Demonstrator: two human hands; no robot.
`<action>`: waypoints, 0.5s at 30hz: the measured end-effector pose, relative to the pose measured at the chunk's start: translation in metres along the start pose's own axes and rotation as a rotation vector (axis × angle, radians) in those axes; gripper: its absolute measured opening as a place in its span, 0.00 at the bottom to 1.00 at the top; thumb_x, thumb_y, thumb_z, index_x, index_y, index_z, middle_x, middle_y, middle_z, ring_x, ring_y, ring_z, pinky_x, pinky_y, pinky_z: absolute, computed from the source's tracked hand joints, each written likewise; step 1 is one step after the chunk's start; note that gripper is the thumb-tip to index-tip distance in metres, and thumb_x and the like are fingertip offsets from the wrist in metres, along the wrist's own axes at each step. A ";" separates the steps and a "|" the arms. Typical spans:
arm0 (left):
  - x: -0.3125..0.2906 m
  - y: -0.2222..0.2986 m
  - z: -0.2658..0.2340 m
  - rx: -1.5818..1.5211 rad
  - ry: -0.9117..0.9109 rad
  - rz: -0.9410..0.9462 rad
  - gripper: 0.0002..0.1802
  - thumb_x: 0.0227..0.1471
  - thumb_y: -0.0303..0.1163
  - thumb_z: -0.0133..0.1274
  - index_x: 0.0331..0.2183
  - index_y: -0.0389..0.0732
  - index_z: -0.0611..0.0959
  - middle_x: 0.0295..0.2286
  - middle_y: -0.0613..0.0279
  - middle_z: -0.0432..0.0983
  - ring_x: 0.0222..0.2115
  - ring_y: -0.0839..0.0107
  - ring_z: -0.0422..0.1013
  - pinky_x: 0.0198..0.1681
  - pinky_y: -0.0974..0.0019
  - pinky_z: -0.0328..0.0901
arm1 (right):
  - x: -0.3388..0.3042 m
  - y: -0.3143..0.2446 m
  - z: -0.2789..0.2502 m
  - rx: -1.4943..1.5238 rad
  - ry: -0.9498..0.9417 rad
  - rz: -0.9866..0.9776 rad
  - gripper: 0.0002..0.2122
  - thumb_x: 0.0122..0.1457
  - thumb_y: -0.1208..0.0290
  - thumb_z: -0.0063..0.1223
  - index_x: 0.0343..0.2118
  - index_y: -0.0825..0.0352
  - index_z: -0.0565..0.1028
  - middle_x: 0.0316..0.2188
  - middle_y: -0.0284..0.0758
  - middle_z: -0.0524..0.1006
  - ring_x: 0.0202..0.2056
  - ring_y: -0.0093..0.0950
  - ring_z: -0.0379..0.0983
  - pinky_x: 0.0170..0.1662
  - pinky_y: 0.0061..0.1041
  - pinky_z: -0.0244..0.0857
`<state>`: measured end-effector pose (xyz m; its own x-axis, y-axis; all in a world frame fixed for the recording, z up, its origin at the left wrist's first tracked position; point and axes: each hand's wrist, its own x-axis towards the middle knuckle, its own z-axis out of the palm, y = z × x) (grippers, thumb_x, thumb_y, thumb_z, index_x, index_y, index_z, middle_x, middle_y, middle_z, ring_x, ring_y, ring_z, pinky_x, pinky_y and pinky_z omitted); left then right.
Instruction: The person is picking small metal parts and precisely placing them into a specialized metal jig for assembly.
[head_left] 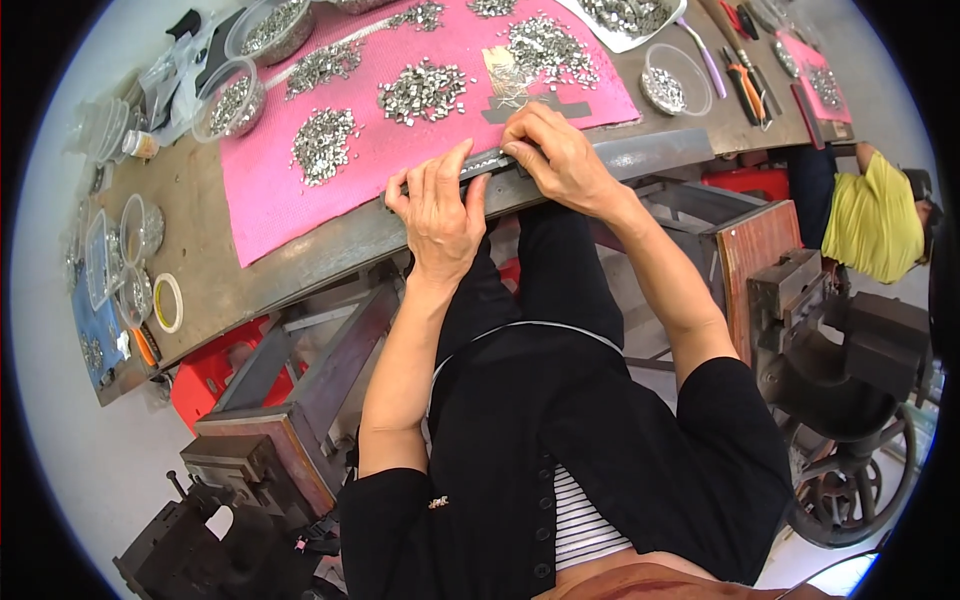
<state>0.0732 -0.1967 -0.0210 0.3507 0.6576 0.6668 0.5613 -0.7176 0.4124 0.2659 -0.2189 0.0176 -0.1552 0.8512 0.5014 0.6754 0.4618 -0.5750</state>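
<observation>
At the bench's front edge, a narrow dark bar [487, 162] carries a row of small shiny metal pieces. My left hand [437, 215] grips its left end, fingers over the far side and thumb on the near side. My right hand [560, 160] is closed at the bar's right end, thumb and index finger pinched together; what they hold is hidden. Just beyond the right hand, thin metal pieces [512, 82] lie on a tan pad and grey strips. Heaps of small metal pieces [424, 92] cover the pink mat [275, 205] beyond both hands.
Clear tubs [675, 80] of metal pieces stand around the mat. Orange-handled pliers [743, 92] and a purple-handled tool [707, 62] lie at the right, a tape roll [168, 303] at the left. Vises flank me below the bench. A person in yellow [875, 220] sits at far right.
</observation>
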 end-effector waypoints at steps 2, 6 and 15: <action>-0.001 0.000 0.000 0.000 0.004 0.001 0.30 0.48 0.32 0.65 0.53 0.45 0.75 0.40 0.68 0.76 0.43 0.69 0.71 0.57 0.53 0.50 | -0.002 -0.001 0.004 -0.021 0.018 -0.019 0.04 0.59 0.77 0.55 0.33 0.70 0.72 0.34 0.39 0.75 0.36 0.38 0.72 0.42 0.33 0.65; -0.003 0.000 -0.001 0.008 0.001 -0.003 0.30 0.48 0.32 0.65 0.53 0.45 0.75 0.40 0.68 0.76 0.42 0.69 0.71 0.57 0.53 0.50 | -0.004 -0.004 0.010 -0.073 0.057 -0.031 0.04 0.57 0.79 0.57 0.33 0.69 0.72 0.33 0.39 0.75 0.36 0.38 0.71 0.41 0.32 0.63; -0.003 -0.001 -0.001 -0.007 0.023 0.020 0.30 0.48 0.32 0.64 0.54 0.45 0.74 0.40 0.67 0.76 0.43 0.68 0.71 0.57 0.53 0.51 | -0.006 -0.019 0.008 -0.397 0.089 -0.251 0.08 0.53 0.79 0.59 0.35 0.67 0.74 0.34 0.35 0.75 0.35 0.34 0.71 0.44 0.32 0.62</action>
<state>0.0714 -0.1981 -0.0225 0.3445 0.6375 0.6891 0.5487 -0.7324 0.4032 0.2484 -0.2306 0.0208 -0.2982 0.6926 0.6568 0.8507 0.5049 -0.1462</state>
